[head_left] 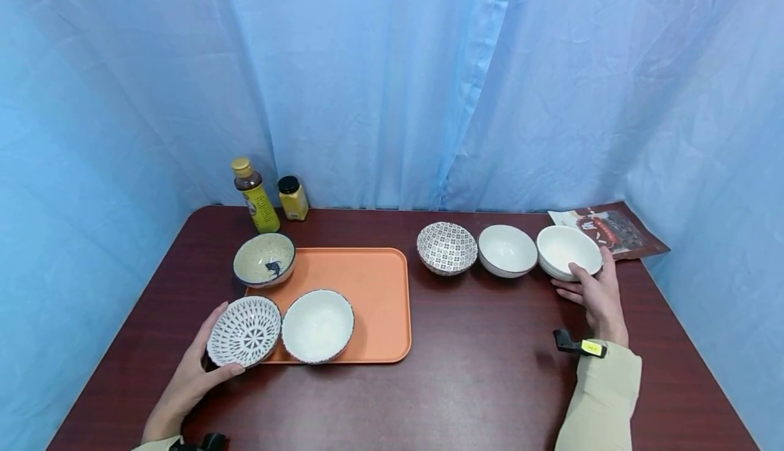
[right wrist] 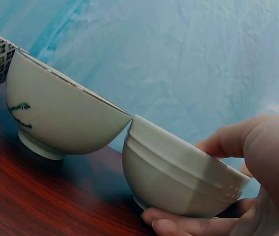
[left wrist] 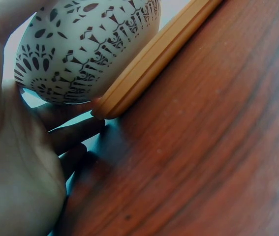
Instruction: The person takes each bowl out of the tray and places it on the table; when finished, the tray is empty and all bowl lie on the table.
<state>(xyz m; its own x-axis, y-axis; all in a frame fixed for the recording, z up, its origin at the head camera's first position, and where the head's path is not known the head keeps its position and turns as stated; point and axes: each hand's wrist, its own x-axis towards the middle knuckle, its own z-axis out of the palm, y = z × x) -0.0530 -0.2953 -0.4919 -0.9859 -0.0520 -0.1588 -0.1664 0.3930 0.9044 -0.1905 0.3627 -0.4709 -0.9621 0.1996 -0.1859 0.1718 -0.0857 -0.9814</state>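
Note:
At the orange tray's front left corner, my left hand (head_left: 188,377) holds a bowl (head_left: 245,332) with a black-and-white petal pattern, thumb in front and fingers round its left side. The left wrist view shows this bowl's patterned outside (left wrist: 85,54) close to the tray's edge (left wrist: 144,64). On the far right, my right hand (head_left: 603,300) grips a plain white bowl (head_left: 566,250), with the thumb at its rim and fingers under its side. Ridges run round that white bowl (right wrist: 173,172) in the right wrist view, and its rim touches the neighbouring bowl (right wrist: 65,108).
An orange tray (head_left: 386,301) bears a white bowl (head_left: 318,326); a beige bowl (head_left: 263,260) overlaps its back left corner. A sauce bottle (head_left: 260,203) and yellow jar (head_left: 294,199) stand behind. A checked bowl (head_left: 447,248), another white bowl (head_left: 507,252) and a food packet (head_left: 618,230) lie rightward.

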